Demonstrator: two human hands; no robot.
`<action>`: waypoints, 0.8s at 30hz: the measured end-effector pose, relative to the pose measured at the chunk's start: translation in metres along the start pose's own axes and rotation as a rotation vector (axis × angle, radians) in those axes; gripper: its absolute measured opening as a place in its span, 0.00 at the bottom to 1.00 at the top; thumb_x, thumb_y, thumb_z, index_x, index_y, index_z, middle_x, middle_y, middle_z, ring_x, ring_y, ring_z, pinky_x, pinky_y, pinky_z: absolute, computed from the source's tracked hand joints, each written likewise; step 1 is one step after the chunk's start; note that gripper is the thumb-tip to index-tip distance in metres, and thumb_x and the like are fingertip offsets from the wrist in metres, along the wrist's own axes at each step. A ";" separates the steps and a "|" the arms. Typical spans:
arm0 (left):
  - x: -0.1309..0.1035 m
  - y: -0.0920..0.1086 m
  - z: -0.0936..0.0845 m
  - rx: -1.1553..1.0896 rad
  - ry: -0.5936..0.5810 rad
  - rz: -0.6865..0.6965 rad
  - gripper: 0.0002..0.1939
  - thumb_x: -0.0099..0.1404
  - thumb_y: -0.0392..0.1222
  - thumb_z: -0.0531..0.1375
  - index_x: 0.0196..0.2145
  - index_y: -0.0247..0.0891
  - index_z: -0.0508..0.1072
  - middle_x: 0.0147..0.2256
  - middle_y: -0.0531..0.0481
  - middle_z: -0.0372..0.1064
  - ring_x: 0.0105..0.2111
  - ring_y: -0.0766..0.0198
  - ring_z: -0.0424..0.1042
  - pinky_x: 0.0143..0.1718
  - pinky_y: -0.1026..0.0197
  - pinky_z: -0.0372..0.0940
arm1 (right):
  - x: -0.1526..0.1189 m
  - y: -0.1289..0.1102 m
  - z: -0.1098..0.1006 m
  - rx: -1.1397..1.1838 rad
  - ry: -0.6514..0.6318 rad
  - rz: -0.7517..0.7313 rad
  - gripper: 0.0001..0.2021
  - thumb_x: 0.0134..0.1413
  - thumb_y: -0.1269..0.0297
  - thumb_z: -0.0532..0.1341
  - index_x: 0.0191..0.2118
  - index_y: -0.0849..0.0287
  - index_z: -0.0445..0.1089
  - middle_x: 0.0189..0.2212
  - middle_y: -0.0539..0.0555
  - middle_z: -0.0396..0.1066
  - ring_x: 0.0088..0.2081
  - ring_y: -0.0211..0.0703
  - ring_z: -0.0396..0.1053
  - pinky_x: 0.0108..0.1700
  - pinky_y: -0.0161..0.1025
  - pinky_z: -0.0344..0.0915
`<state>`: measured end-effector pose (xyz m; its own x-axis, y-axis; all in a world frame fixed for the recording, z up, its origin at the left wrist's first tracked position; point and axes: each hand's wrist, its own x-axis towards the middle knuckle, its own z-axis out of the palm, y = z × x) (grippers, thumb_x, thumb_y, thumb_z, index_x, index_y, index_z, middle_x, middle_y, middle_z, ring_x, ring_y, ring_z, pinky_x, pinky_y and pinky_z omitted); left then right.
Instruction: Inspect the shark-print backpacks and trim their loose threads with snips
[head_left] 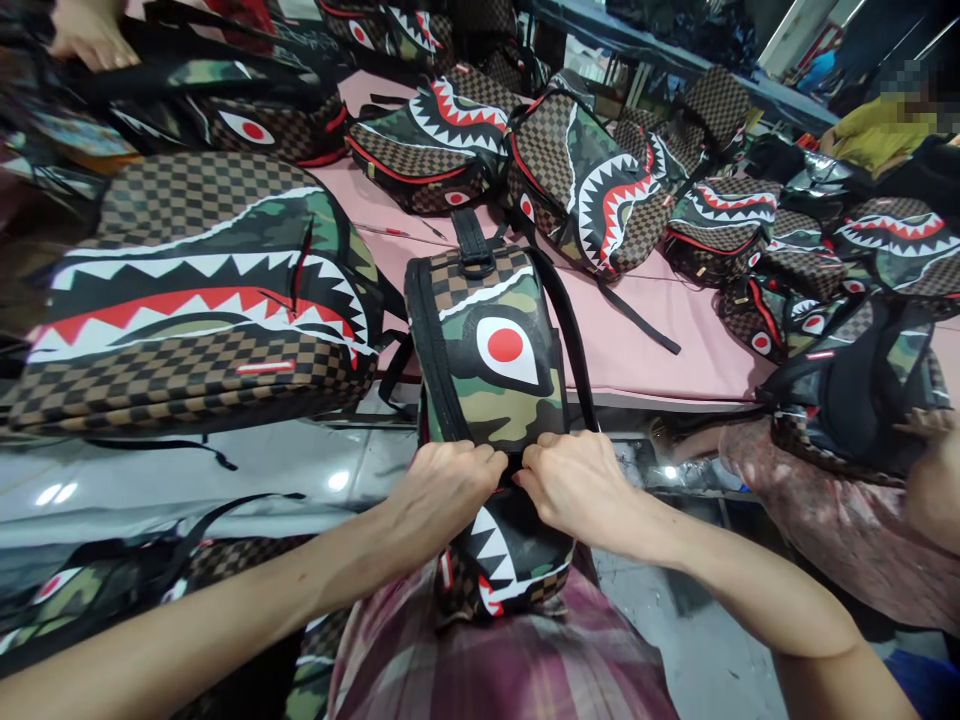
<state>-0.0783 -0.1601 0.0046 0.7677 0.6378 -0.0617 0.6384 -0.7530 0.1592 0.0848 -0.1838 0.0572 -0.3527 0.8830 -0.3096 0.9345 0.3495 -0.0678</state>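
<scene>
A backpack (517, 400) with a brown check, camouflage and a red-and-white eye stands side-on at the centre, its lower end over my lap and its top handle pointing away. My left hand (457, 480) is closed on the middle of this side, below the eye. Just beside it, my right hand (574, 485) is closed on the same spot from the right, the knuckles of both nearly meeting. What lies under the fingers is hidden. A black zipper runs along the left edge, and a black strap curves down the right side.
A large shark-mouth backpack (202, 300) lies at the left of the pink table (675, 340). Several similar backpacks cover its far side. Another person's hand (94, 35) is at the top left; someone's arm (934, 490) reaches in at the right. More bags lie at the lower left.
</scene>
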 end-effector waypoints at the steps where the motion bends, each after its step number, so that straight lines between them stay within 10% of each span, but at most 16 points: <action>1: 0.000 0.000 0.001 0.001 0.011 0.004 0.10 0.60 0.28 0.51 0.24 0.37 0.65 0.23 0.49 0.68 0.24 0.59 0.68 0.21 0.60 0.49 | 0.000 0.000 0.000 -0.003 0.000 0.001 0.14 0.58 0.61 0.51 0.29 0.60 0.71 0.29 0.56 0.73 0.27 0.42 0.71 0.27 0.35 0.55; 16: -0.001 -0.002 -0.002 -0.062 0.019 -0.054 0.10 0.62 0.30 0.50 0.26 0.37 0.66 0.22 0.50 0.66 0.23 0.61 0.66 0.21 0.61 0.50 | 0.004 0.002 -0.001 0.018 -0.032 0.036 0.11 0.57 0.64 0.53 0.30 0.59 0.71 0.30 0.55 0.74 0.28 0.42 0.71 0.26 0.34 0.54; 24: -0.029 -0.007 0.002 -0.632 0.224 0.111 0.16 0.67 0.47 0.45 0.29 0.37 0.67 0.36 0.46 0.68 0.37 0.62 0.67 0.37 0.61 0.62 | -0.005 0.023 0.002 0.076 0.013 0.018 0.09 0.58 0.63 0.55 0.35 0.58 0.71 0.30 0.51 0.72 0.28 0.37 0.69 0.26 0.35 0.49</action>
<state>-0.1055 -0.1736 0.0034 0.7531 0.6318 0.1833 0.3494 -0.6202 0.7023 0.1082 -0.1807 0.0552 -0.3363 0.8929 -0.2995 0.9414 0.3095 -0.1343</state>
